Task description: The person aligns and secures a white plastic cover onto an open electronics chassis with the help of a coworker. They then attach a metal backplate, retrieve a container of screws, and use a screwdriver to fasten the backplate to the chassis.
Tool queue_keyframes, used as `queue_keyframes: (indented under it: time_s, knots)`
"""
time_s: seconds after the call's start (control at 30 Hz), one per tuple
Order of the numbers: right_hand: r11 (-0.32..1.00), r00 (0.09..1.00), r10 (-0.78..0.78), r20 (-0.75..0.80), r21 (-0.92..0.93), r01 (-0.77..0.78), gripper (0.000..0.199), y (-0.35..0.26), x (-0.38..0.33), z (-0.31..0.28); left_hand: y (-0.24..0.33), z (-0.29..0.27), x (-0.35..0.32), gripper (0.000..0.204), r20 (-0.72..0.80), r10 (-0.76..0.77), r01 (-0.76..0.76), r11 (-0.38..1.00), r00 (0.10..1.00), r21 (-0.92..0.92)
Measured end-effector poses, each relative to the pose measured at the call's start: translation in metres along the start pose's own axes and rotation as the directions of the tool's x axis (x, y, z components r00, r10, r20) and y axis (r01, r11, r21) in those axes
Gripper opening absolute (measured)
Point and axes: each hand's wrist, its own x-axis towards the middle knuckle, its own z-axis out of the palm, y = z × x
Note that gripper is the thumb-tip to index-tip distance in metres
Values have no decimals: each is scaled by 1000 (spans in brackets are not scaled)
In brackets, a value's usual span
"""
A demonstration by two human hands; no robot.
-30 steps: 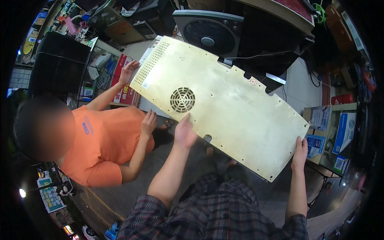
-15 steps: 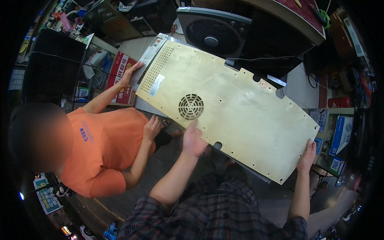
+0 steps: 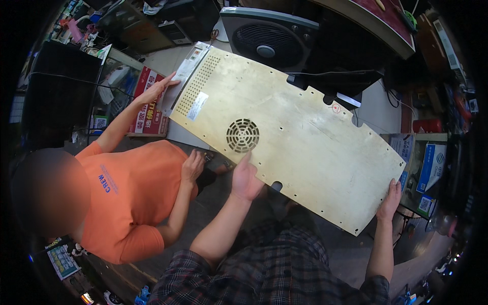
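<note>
A large, flat, pale gold metal panel (image 3: 300,152) stretches across the middle of the view. It has a round slotted vent (image 3: 243,135), rows of small holes at its left end and notches along its edges. My left hand (image 3: 247,179) grips the near edge just below the vent, one digit on top and the other fingers hidden underneath. Around the right end is my right hand (image 3: 390,201), its fingertips showing on the edge. At the panel's left end, a co-worker in an orange shirt (image 3: 137,195) has a hand (image 3: 159,90) at a silvery metal strip (image 3: 187,71).
A dark box fan (image 3: 267,43) stands beyond the panel, beside a red-topped table (image 3: 363,12). A glass case with a red printed box (image 3: 146,109) is at the left. On the right is another case with a blue-and-white box (image 3: 432,168). Cables hang behind the panel.
The panel's left end has shifted slightly left. The co-worker's body and raised arm have moved a little left and nearer. Both my hands keep their places on the panel.
</note>
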Motion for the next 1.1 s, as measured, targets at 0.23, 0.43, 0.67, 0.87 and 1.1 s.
queue_keyframes:
  time_s: [0.23, 0.43, 0.67, 0.87, 1.1]
  knots:
    - [1000, 1000, 5, 8, 3, -5, 43, -8, -3, 1, 2, 0, 1, 50, -5, 32, -32, 999, 999, 35]
    - [1000, 1000, 2, 19, 1, -2, 43, -6, -6, 8, 8, -5, 5, 50, 4, 25, -25, 999, 1000, 32]
    - [1000, 1000, 25, -10, 17, -25, 42, 3, -6, 15, 12, -4, 6, 50, -52, 12, -9, 998, 999, 68]
    - [998, 999, 43, -2, 35, -43, 44, 12, -6, 15, 14, 3, -13, 45, -217, 16, 35, 972, 976, 231]
    - [997, 997, 73, 4, 38, -73, 42, 20, -6, 12, 27, 11, -51, 34, -398, 75, 212, 748, 914, 629]
